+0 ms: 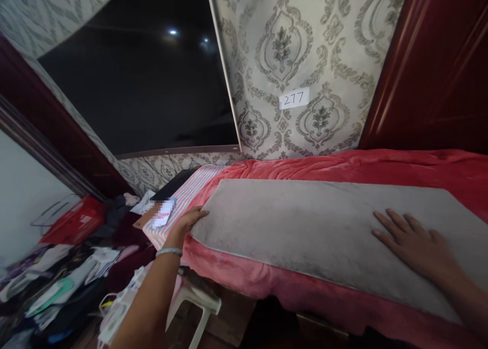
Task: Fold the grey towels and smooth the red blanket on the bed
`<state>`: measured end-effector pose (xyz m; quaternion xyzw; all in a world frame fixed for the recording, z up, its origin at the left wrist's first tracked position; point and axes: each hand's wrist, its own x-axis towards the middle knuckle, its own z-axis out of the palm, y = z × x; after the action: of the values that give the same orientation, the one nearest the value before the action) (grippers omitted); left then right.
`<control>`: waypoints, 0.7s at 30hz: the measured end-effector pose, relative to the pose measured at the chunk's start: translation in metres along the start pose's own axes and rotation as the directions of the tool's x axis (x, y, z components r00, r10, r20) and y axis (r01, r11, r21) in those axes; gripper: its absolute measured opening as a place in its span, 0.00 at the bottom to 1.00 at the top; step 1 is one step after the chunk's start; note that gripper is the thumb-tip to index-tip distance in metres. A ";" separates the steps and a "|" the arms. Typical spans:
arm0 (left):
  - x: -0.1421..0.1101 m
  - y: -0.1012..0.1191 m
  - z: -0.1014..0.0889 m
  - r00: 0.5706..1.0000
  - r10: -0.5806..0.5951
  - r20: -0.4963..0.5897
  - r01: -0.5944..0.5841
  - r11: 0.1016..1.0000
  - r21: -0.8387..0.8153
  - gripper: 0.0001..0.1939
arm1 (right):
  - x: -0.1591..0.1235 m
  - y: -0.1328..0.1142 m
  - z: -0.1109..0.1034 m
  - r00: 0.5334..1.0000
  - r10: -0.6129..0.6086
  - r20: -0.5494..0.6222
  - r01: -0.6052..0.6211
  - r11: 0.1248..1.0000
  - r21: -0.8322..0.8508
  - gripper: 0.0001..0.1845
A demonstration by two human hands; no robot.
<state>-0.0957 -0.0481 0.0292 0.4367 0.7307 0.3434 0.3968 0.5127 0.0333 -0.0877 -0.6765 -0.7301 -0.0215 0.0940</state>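
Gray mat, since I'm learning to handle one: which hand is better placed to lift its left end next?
Probably the left hand: it is at the left edge of the gray mat, while the right hand is spread farther right.

The number "277" is handwritten in blue on a white label (294,98) (set slightly askew) on the patterned wallpaper (282,44). White marks on the red bag (74,222) and a tiny mark on the screen's lower frame (198,149) are illegible.

single head-worn view, forward and down, close over gray mat (301,227)
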 end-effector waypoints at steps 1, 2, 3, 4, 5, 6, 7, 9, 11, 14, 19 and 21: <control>0.000 0.006 0.001 1.000 0.016 0.026 -0.015 0.999 -0.029 0.21 | 0.000 -0.001 -0.001 1.000 0.003 0.011 -0.003 1.000 -0.015 0.41; 0.001 0.014 0.003 0.998 0.034 0.048 -0.031 0.998 -0.052 0.21 | -0.001 -0.002 -0.002 1.000 0.007 0.023 -0.006 0.999 -0.034 0.40; 0.002 0.023 0.006 0.996 0.051 0.067 -0.046 0.996 -0.070 0.22 | -0.001 -0.003 -0.003 0.999 0.010 0.033 -0.008 0.999 -0.051 0.39; 0.003 0.033 0.011 0.994 0.072 0.084 -0.065 0.994 -0.083 0.22 | -0.002 -0.004 -0.005 0.999 0.015 0.037 -0.012 0.998 -0.062 0.39; 0.005 0.044 0.018 0.989 0.106 0.103 -0.096 0.991 -0.092 0.21 | -0.003 -0.006 -0.007 0.999 0.021 0.041 -0.018 0.997 -0.071 0.38; 0.006 0.055 0.027 0.981 0.150 0.124 -0.139 0.986 -0.094 0.21 | -0.003 -0.008 -0.009 0.999 0.022 0.044 -0.018 0.997 -0.076 0.37; 0.006 0.068 0.037 0.968 0.202 0.148 -0.191 0.978 -0.084 0.20 | -0.004 -0.009 -0.010 0.999 0.020 0.045 -0.017 0.997 -0.078 0.37; 0.004 0.091 0.065 0.925 0.323 0.202 -0.322 0.946 -0.040 0.19 | -0.005 -0.011 -0.013 0.999 0.023 0.049 -0.019 0.997 -0.078 0.36; 0.001 0.111 0.101 0.866 0.423 0.269 -0.448 0.893 0.039 0.20 | -0.004 -0.012 -0.013 0.998 0.031 0.057 -0.027 0.997 -0.071 0.35; -0.005 0.124 0.162 0.805 0.485 0.343 -0.573 0.785 0.235 0.23 | -0.001 -0.010 -0.010 0.998 0.034 0.052 -0.032 0.998 -0.048 0.35; -0.009 0.110 0.244 0.802 0.439 0.406 -0.581 0.732 0.356 0.24 | 0.002 -0.006 -0.004 1.000 0.020 0.017 -0.019 0.999 -0.036 0.35; -0.011 0.102 0.257 0.807 0.427 0.408 -0.575 0.724 0.380 0.25 | 0.003 -0.005 -0.003 1.000 0.010 0.008 -0.010 1.000 -0.022 0.35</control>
<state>0.1714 0.0212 0.0031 0.7504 0.5783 0.1753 0.2679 0.5075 0.0353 -0.0833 -0.6813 -0.7268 -0.0263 0.0836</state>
